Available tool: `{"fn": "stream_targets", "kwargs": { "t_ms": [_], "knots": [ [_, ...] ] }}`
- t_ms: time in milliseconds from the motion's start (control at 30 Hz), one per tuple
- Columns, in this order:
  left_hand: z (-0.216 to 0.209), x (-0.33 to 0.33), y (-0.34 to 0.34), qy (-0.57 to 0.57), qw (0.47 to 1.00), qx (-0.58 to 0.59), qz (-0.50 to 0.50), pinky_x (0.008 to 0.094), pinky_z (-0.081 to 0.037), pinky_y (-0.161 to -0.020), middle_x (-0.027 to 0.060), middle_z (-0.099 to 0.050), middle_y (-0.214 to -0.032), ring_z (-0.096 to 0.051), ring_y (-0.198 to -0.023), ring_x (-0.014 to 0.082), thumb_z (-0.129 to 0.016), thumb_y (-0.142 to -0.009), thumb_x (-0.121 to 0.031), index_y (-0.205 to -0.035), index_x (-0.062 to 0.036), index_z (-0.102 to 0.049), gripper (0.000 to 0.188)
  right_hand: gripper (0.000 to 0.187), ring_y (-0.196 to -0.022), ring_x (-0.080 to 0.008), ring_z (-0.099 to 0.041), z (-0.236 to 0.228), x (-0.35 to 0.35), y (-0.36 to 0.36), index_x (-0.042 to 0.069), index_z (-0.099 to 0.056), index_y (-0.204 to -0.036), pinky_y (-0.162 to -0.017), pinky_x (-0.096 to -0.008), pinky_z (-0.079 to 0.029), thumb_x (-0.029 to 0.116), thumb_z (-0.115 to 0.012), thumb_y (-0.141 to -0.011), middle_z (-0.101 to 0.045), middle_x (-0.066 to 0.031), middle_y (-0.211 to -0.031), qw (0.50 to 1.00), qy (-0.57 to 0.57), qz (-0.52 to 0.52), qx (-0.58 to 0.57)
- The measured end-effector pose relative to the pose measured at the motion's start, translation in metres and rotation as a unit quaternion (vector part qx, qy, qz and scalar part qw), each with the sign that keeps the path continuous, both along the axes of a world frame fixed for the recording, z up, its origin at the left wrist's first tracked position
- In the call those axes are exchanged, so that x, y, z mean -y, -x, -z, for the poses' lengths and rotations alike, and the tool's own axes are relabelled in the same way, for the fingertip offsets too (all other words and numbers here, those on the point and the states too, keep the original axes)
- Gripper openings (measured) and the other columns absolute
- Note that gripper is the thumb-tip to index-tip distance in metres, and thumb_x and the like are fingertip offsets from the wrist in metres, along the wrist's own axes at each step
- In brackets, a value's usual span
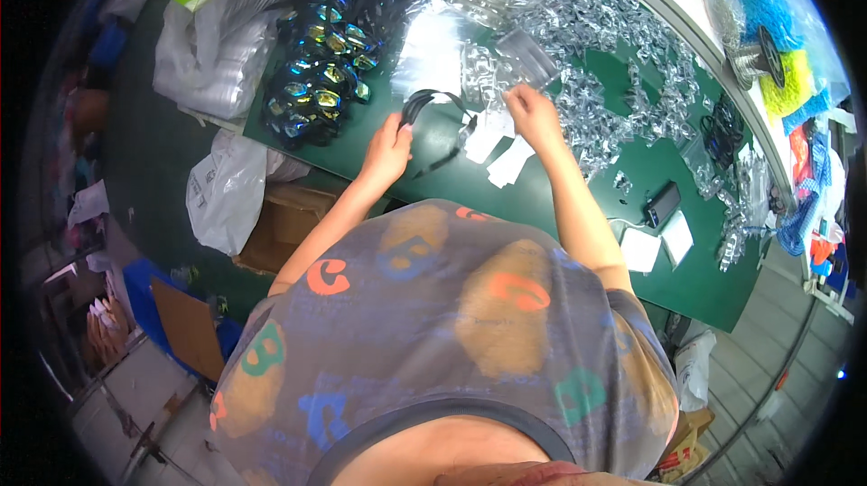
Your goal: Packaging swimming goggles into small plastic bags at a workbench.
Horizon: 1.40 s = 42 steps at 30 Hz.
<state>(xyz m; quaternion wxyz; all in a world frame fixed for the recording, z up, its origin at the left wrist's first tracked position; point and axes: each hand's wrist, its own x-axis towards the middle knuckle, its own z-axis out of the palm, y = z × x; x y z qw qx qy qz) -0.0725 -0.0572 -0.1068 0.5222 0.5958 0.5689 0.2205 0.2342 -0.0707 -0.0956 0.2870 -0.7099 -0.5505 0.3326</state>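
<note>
"Across the middle and upper part of the frame, which thing is the largest?"

"It is the dark green flat table (709, 283). Next is the wide, scattered pile of small clear plastic pieces (591, 116), at the upper right."

"And after this pile?"

"At the upper left of centre lies a long heap of glossy black objects with shiny, rainbow-coloured faces (330, 61). Farther left there is a stack of whitish, see-through plastic bags (226, 79)."

"Where is the thing being handled?"

"Near the centre of the frame. It is a glossy black curved band (418, 105), with its arch toward the top. The left hand (388, 150) is gripping it at its left end."

"What does the right hand (535, 117) do?"

"Its fingers are pressed together, right of centre, just above some white flat cards (511, 161). I cannot tell if it pinches something."

"Is there anything smaller?"

"Yes, a black rectangular device (662, 203), at the right of the frame."
</note>
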Motion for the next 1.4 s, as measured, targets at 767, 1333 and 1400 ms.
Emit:
{"fn": "stream_targets", "kwargs": {
  "t_ms": [767, 1333, 1400],
  "knots": [
    [-0.027, 0.022, -0.048, 0.051, 0.977, 0.195, 0.076, 0.0306, -0.053, -0.066, 0.0048, -0.063, -0.084, -0.065, -0.071, 0.0150, -0.043, -0.110, -0.024, -0.116, -0.0033, -0.053, 0.024, 0.027, -0.063, -0.0179, -0.063, -0.060, 0.074, 0.063, 0.007, -0.069, -0.090, -0.059, -0.0357, -0.049, 0.033, -0.078, -0.088, -0.066, -0.0033, -0.069, 0.991, -0.089, 0.056, -0.083],
    [-0.034, -0.005, -0.023, -0.024, 0.978, -0.069, 0.195, 0.0341, -0.050, -0.060, 0.0086, -0.064, -0.077, -0.065, -0.064, 0.0180, -0.052, -0.106, -0.032, -0.100, -0.0011, -0.052, 0.032, 0.042, -0.107, -0.0393, -0.064, 0.099, 0.215, -0.079, 0.008, -0.061, -0.124, -0.088, -0.0500, -0.053, 0.028, -0.072, -0.088, -0.063, -0.0165, -0.117, 0.949, 0.097, 0.177, 0.243],
    [-0.007, -0.004, -0.029, 0.053, 0.984, -0.002, 0.170, 0.0329, -0.050, -0.063, 0.0064, -0.064, -0.079, -0.064, -0.065, 0.0166, -0.050, -0.107, -0.031, -0.101, -0.0025, -0.053, 0.030, 0.041, -0.101, -0.0347, -0.066, 0.124, 0.216, -0.086, 0.007, -0.063, -0.123, -0.085, -0.0462, -0.054, 0.024, -0.074, -0.087, -0.065, -0.0136, -0.110, 0.956, 0.094, 0.182, 0.210]
  ]
}}
